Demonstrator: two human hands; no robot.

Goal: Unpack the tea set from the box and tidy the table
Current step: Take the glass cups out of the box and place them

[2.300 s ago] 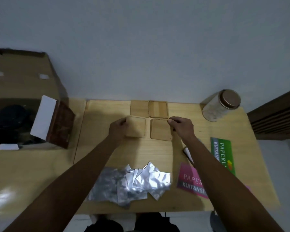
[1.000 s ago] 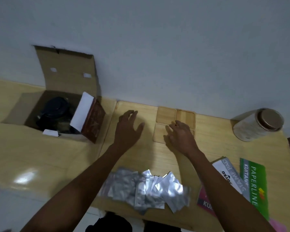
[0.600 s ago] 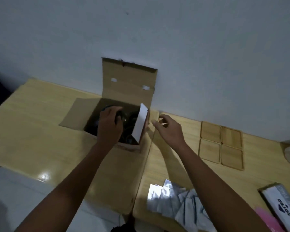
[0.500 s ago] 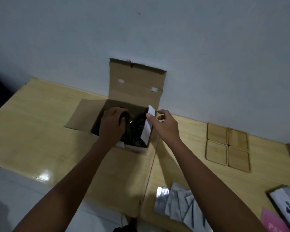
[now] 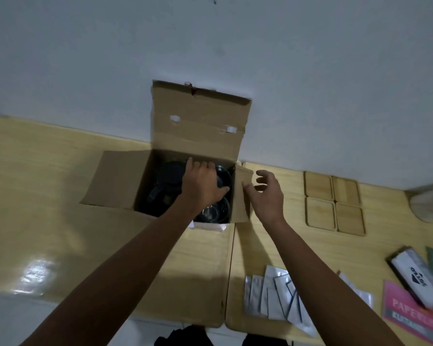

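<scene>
The left hand (image 5: 202,186) reached, fingers curled, onto dark glossy teaware (image 5: 169,182) inside the open corrugated cardboard box (image 5: 198,126), while the right hand (image 5: 266,196) hung spread beside its flap, four square wooden coasters (image 5: 334,203) lying further right.

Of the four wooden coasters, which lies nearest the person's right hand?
The near-left coaster of the two-by-two block: it sits closest to the open right hand, on the block's box-facing side and in its front row.

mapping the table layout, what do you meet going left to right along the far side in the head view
cardboard box → left hand reaching inside it → right hand beside the box's right flap → four wooden coasters → jar at the frame edge
</scene>
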